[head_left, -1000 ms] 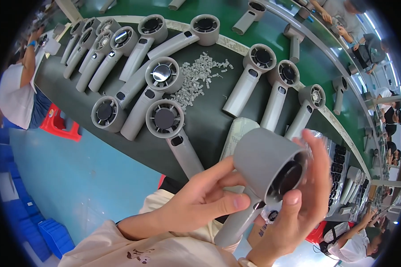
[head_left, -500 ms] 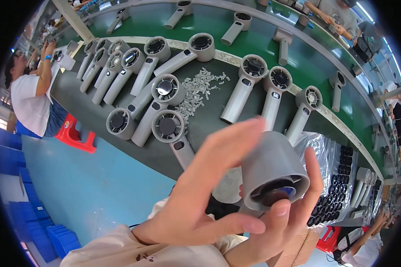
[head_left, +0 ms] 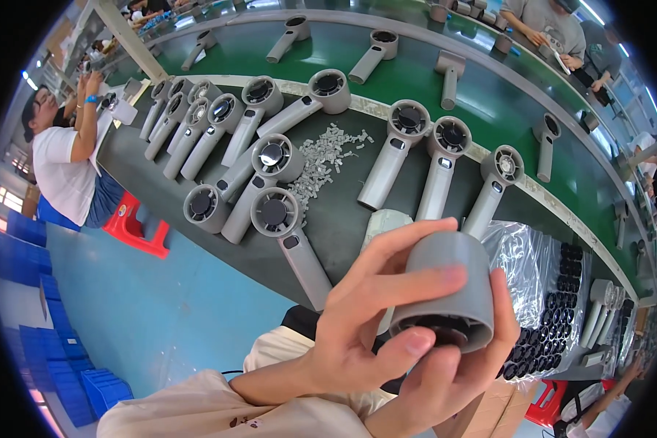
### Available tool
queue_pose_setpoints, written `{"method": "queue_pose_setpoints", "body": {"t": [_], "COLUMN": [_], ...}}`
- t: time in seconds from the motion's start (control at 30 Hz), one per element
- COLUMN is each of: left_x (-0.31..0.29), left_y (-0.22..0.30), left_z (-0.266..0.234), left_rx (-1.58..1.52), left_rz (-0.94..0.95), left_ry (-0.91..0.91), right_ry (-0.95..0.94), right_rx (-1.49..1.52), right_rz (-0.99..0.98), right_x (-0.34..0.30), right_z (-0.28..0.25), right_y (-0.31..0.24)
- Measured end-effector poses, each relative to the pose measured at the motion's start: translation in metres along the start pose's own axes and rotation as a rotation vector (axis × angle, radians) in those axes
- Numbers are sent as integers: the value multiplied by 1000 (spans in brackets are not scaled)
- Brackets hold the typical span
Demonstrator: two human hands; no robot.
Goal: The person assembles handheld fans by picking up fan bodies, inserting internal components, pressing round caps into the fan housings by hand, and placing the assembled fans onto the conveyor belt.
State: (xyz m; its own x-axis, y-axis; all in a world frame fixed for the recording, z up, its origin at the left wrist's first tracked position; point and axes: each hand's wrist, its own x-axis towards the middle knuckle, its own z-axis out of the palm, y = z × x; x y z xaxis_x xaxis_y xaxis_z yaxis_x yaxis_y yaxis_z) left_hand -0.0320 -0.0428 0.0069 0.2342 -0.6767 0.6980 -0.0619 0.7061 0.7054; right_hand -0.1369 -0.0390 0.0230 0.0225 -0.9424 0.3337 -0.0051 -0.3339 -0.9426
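Both hands grip 1 grey plastic hair-dryer body (head_left: pixel 445 288), held up close before the person: the left hand (head_left: pixel 365 321) wraps its barrel, the right hand (head_left: pixel 452 365) supports it from below. Many similar grey dryer bodies (head_left: pixel 270 171) lie on the dark workbench (head_left: pixel 343 233), so much work seems left. Compared with 0.5 s earlier, the barrel's open end is tilted further down.

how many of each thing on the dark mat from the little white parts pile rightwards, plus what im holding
Pile of small white parts: 1
Grey fan-head units lying right of the pile: 3
Clear bag of black parts: 1
Held grey unit, in the fingers of the left hand and right hand: 1
Total: 6
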Motion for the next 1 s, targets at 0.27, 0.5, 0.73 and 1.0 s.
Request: {"method": "queue_pose_setpoints", "body": {"t": [0.27, 0.5, 0.73, 1.0], "left_x": [-8, -1, -7, -1], "left_y": [6, 3, -5, 4], "left_z": [19, 10, 13, 8], "left_rx": [8, 32, 20, -1], "left_rz": [-4, -8, -29, -3], "left_ry": [82, -12, 13, -36], "right_ry": [200, 95, 68, 29], "right_rx": [154, 172, 193, 308], "right_rz": [-81, -224, -155, -182], "right_x": [-5, -1, -1, -1], "right_z": [7, 1, -3, -5], "right_y": [3, 14, 18, 21]}}
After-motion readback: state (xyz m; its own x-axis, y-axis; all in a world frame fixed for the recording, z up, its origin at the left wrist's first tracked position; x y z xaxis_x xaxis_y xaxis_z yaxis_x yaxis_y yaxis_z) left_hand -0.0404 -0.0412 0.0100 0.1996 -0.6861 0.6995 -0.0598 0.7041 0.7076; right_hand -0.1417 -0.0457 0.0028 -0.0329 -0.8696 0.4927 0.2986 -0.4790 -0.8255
